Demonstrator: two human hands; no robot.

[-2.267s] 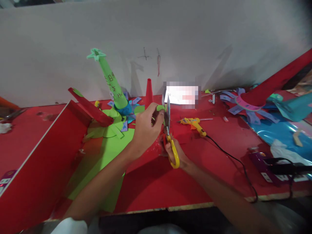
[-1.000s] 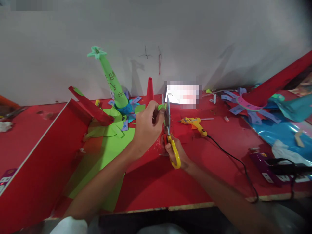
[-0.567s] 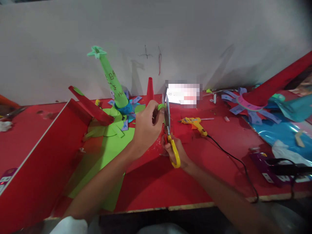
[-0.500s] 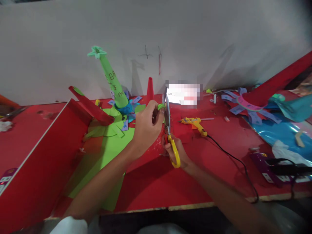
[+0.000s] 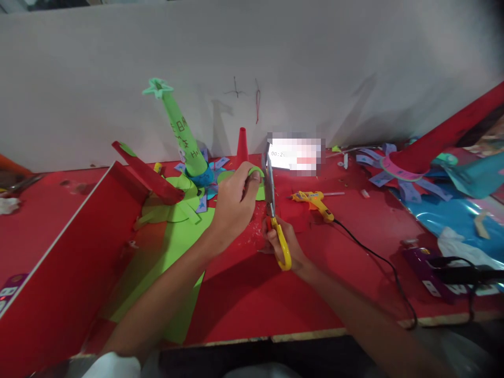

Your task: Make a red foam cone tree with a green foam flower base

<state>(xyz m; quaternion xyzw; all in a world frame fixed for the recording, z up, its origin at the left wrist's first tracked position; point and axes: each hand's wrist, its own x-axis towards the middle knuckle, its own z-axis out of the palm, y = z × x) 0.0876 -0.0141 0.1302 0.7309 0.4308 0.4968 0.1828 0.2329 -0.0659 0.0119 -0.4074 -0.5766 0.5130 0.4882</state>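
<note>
My left hand (image 5: 236,202) is closed on a small green foam piece (image 5: 260,192), pinched between thumb and fingers near the middle of the view. Just right of it, my right hand (image 5: 286,239) grips yellow-handled scissors (image 5: 282,244), whose long blades point up and away beside the green piece. Whether the blades touch the piece cannot be made out. Below my left forearm lies a large green foam sheet (image 5: 181,294). A green cone with writing and a star top (image 5: 184,134) stands behind my left hand, with a leaning red cone (image 5: 149,176) to its left.
A yellow glue gun (image 5: 315,200) with a black cord lies right of the scissors. Behind stand a lit phone (image 5: 293,154) and a small red cone (image 5: 242,144). A red panel (image 5: 79,252) rises at left; a purple box (image 5: 423,270) is at right.
My left hand has shifted slightly left and turned, and more of the green piece now shows below the fingers. My right hand and the scissors have hardly moved.
</note>
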